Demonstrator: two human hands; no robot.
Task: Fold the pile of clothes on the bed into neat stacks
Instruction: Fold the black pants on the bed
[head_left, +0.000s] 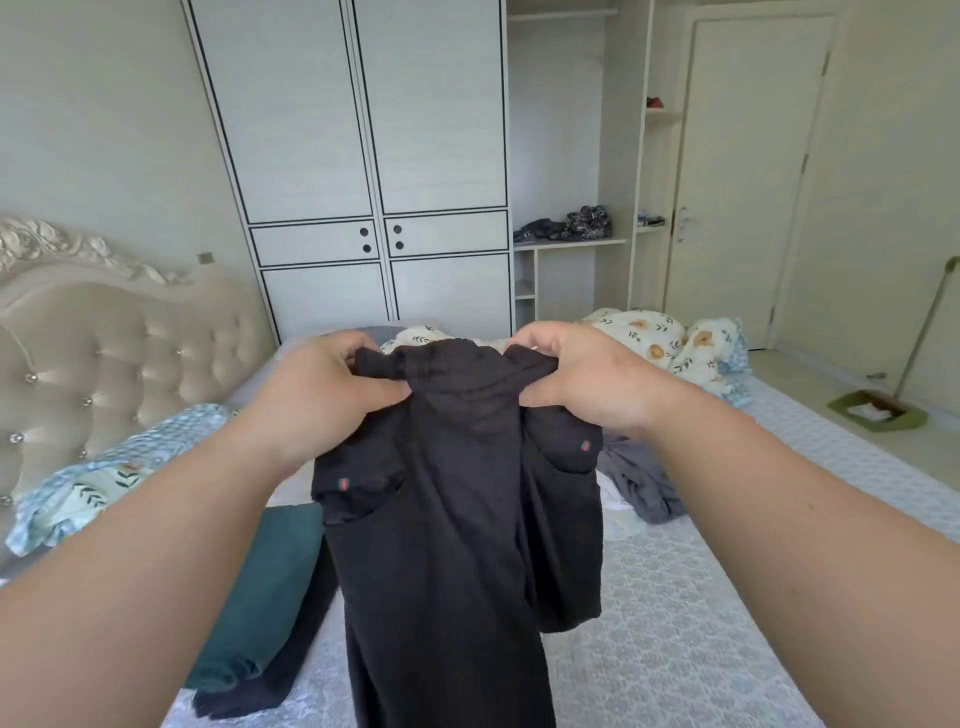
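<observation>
A pair of black trousers (457, 519) hangs in the air over the bed (701, 597), waistband up and legs dropping toward the bottom edge of the view. My left hand (322, 384) grips the waistband on its left side, thumb pressed over the fabric. My right hand (576, 374) grips the right side of the same waistband. Two small red-and-green tabs mark the pockets. On the bed to the left lie a teal garment (260, 587) and a dark garment (249, 696). Behind the trousers on the right sits a grey garment (639, 483) with a bit of white cloth beside it.
A tufted headboard (104, 364) and a blue patterned pillow (93, 483) are at the left. A floral duvet (670, 338) is bunched at the far side. A wardrobe (363, 156) stands behind, a door (753, 156) at right, and a dustpan (878, 410) with a broom on the floor.
</observation>
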